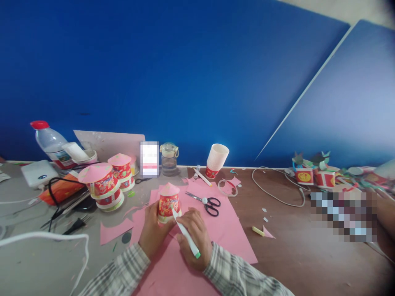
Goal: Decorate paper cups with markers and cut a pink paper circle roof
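Observation:
My left hand (154,225) is wrapped around the left side of a red patterned paper cup (168,204) topped by a pink paper cone (169,189). A white marker with a green end (187,237) is gripped in my right hand (197,240), its tip at the front of the cup. Whether the tip touches the cup I cannot tell. Beneath both hands lies a large pink paper sheet (230,242). Black-handled scissors (212,205) rest on it, right of the cup, with blades partly spread.
Two larger decorated cup structures (100,185) stand at left, near a tilted bottle (51,142). Behind are a glass jar (169,160) and stacked paper cups (217,159). Pink scraps (115,230) and a white cable (83,250) lie left. Another person's arm (384,218) reaches in at right.

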A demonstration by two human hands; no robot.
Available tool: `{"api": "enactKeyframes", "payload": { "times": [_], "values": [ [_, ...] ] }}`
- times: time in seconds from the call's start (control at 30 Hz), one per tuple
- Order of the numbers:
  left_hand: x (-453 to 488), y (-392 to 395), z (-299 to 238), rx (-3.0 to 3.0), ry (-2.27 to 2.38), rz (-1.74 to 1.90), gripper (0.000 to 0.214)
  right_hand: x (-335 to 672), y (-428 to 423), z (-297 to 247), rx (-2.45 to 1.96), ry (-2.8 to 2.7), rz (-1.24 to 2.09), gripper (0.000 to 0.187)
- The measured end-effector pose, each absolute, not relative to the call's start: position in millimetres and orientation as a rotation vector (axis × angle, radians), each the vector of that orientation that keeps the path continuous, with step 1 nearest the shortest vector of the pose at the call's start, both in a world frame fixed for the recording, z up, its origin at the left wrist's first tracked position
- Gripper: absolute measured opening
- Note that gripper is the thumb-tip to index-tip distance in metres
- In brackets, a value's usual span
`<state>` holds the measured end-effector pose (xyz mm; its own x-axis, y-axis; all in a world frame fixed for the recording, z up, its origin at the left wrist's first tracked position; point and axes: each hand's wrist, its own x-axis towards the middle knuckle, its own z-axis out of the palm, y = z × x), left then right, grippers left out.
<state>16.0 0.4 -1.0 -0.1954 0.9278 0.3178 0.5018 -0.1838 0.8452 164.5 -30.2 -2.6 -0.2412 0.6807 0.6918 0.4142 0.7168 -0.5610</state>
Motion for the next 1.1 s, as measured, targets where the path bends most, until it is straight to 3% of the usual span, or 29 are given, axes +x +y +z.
{"api": "enactKeyframes", "payload": {
  "times": [1.1],
  "values": [
    [15.4, -0.2, -3.1, 1.676, 1.658, 1.334, 0.053, 164.8, -29.3, -2.4, -0.855, -1.858, 0.317, 0.031]
  ]
}}
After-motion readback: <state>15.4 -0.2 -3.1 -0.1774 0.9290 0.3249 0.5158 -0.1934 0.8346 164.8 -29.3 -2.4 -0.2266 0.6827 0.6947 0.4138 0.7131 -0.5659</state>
